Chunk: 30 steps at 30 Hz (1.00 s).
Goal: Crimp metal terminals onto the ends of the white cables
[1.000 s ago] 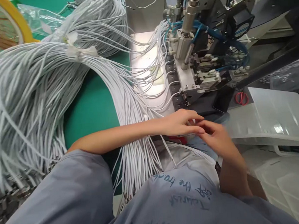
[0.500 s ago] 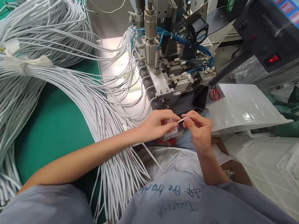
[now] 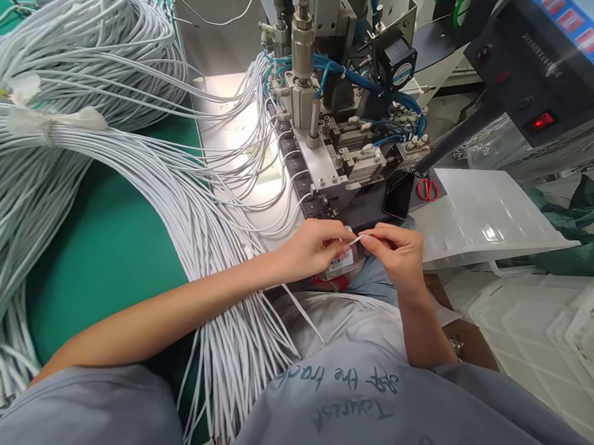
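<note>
Head view finds my left hand (image 3: 313,251) and right hand (image 3: 397,252) pinched nearly closed on one wire (image 3: 356,240), outside the machine (image 3: 321,165), where several wires sit connected while the bundle's (image 3: 177,212) many ends lie loose.

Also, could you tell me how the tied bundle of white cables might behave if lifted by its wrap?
The bundle of white cables would probably sag on both sides of its pale wrap, since the strands curve loosely across the green tabletop. It may feel fairly heavy, given how many are gathered. Its loose ends fan out, so they would likely swing.
</note>
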{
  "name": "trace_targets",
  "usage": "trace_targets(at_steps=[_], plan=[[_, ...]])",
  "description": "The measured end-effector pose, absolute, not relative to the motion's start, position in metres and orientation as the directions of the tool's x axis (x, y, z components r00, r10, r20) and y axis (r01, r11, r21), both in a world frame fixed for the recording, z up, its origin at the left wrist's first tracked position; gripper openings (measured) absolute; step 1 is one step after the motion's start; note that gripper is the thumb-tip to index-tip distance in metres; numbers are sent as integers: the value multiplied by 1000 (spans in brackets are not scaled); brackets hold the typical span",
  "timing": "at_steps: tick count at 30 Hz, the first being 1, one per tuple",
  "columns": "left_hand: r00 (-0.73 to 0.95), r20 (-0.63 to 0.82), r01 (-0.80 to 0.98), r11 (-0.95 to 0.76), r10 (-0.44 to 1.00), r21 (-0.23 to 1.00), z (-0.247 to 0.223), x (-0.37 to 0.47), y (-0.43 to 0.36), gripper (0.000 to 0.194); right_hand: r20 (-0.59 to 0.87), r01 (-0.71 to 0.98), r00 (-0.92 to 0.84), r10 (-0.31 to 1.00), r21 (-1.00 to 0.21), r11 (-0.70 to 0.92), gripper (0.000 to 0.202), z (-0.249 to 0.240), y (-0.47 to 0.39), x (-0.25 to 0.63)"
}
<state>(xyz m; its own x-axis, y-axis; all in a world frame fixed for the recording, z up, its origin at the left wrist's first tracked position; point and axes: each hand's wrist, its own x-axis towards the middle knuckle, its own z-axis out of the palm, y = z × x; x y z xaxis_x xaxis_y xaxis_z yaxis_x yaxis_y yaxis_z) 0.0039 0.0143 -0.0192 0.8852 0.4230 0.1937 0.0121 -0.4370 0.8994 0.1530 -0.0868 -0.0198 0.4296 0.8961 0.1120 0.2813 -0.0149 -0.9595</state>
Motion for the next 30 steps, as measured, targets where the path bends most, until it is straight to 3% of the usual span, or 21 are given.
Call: trace_targets(at_steps=[4, 9, 15, 18, 22, 26, 30], plan=[[864, 188, 11, -391, 467, 920, -17, 3, 13, 12, 161, 261, 536, 828, -965, 19, 12, -30, -88, 135], [817, 313, 18, -562, 485, 827, -23, 3, 12, 18, 312, 481, 568, 761, -877, 1, 18, -30, -87, 123], [817, 249, 62, -509, 520, 859, -21, 4, 14, 14, 34, 187, 406, 913, -981, -47, 13, -26, -76, 151], [823, 219, 64, -468, 524, 881, -19, 4, 14, 11, 38, 150, 397, 917, -988, -24, 11, -29, -75, 154], [807, 261, 46, -498, 529, 866, -23, 3, 13, 9, 121, 201, 520, 846, -979, 17, 16, -34, -78, 136], [796, 402, 81, -738, 452, 670, -28, 1, 14, 18, 347, 510, 538, 768, -860, 30, 17, -33, -80, 122], [832, 480, 175, -953, 278, 249, -30, -1, 17, 25, 409, 705, 394, 823, -709, 15, 19, -25, -77, 129]])
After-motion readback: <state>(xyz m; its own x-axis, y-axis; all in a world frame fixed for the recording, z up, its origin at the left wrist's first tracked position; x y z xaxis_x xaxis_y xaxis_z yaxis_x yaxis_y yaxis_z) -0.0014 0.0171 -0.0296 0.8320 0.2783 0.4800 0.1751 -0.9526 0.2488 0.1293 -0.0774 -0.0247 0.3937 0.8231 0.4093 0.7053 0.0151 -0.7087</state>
